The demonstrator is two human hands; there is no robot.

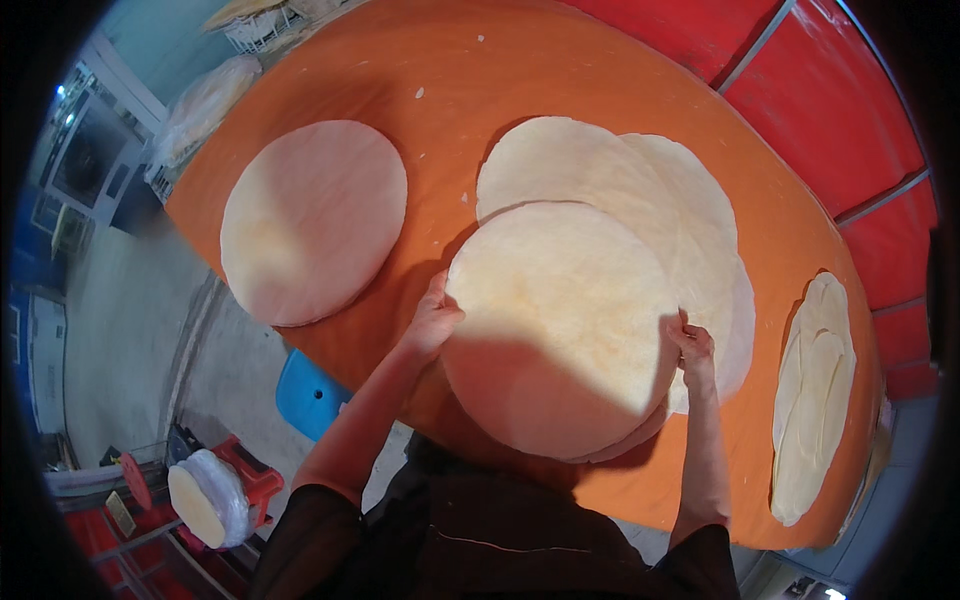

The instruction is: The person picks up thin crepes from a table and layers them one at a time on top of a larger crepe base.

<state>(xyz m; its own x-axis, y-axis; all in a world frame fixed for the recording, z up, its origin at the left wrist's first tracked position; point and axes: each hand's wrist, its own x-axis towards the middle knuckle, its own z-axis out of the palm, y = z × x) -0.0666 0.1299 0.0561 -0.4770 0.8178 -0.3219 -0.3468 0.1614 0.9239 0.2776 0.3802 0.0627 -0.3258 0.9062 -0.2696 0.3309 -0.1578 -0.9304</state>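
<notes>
Between my hands is a large round flatbread (555,300), pale with faint browning. My left hand (433,319) grips its left edge, and my right hand (691,341) pinches the right edge. Beneath and behind it, overlapping flatbread rounds (667,180) fan out on the orange table (420,60); how many is hidden. Part of another round shows under the near right edge of the held one. To the left, a separate round flatbread or stack of them (315,225) lies flat, partly in shadow.
Folded flatbreads (814,405) lie along the table's right side. A blue stool (307,394) stands by the near left edge. Plastic-wrapped flatbread (214,499) rests on a red stool (251,472) at lower left. Beyond the far left edge is a plastic-covered pile (206,109). Red panels (825,112) border the right.
</notes>
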